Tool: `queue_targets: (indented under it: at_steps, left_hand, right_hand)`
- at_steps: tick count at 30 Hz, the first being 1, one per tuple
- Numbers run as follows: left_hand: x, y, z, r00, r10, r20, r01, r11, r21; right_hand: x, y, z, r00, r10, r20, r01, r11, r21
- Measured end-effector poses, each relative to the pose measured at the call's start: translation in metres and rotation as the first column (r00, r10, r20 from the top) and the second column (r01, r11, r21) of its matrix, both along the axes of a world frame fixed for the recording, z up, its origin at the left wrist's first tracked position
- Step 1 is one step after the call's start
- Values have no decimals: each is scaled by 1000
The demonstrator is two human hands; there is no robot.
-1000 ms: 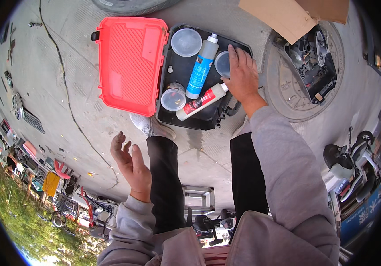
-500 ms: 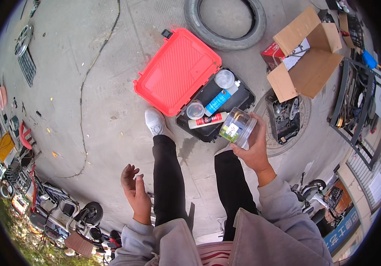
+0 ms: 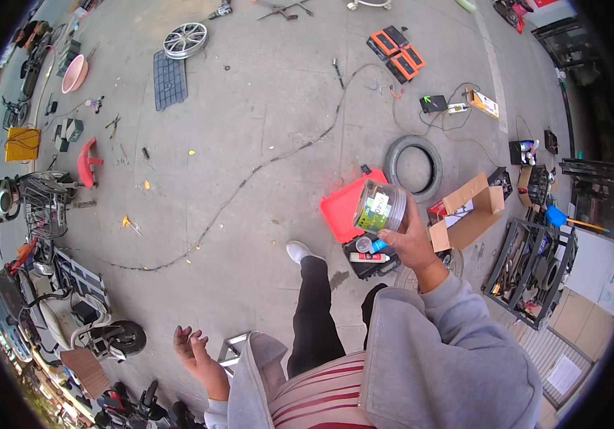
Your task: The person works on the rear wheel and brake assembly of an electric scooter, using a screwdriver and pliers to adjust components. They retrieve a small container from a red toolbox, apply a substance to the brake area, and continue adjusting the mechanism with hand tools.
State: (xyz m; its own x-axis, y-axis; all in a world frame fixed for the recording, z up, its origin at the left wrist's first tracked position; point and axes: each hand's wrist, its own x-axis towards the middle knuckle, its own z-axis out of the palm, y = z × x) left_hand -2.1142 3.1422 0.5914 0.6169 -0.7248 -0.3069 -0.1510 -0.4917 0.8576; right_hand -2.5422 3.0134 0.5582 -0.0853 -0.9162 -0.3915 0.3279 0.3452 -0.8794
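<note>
My right hand (image 3: 415, 247) grips a clear plastic jar (image 3: 377, 207) with a green and white label, raised over an open tool case. The case's red lid (image 3: 339, 204) leans back from its black base (image 3: 385, 268), where a blue-labelled bottle (image 3: 378, 245), a red-and-white bottle (image 3: 369, 257) and a small clear tub (image 3: 362, 244) show, partly behind my hand. My left hand (image 3: 199, 360) is held low at the lower left, empty, its fingers loosely bent and apart, beside a metal stool or frame (image 3: 232, 347).
A tire (image 3: 397, 157) and cardboard box (image 3: 494, 200) sit near the case. A long cable (image 3: 252, 174) crosses the pavement. Scooters (image 3: 85, 314) line the left, a metal rack (image 3: 507, 243) the right. A wheel rim (image 3: 185, 41), orange-black blocks (image 3: 393, 53) and scattered tools lie farther off.
My right hand has lifted the jar out of the case and raised it. The view has tilted up, showing more pavement and clutter. My left hand stays empty.
</note>
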Motion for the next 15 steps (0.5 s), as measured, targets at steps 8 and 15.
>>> queue_targets:
  at_steps: [8,15]
  left_hand:
    - [106,13,138,880,454,141,-425,884,-193]
    - [201,-85,179,738,649,184,-526,725,-445]
  right_hand:
    - [118,-124,88,984,151,95,-147,988,-41]
    - [155,-270,100,926,179,-332,-169,984,60]
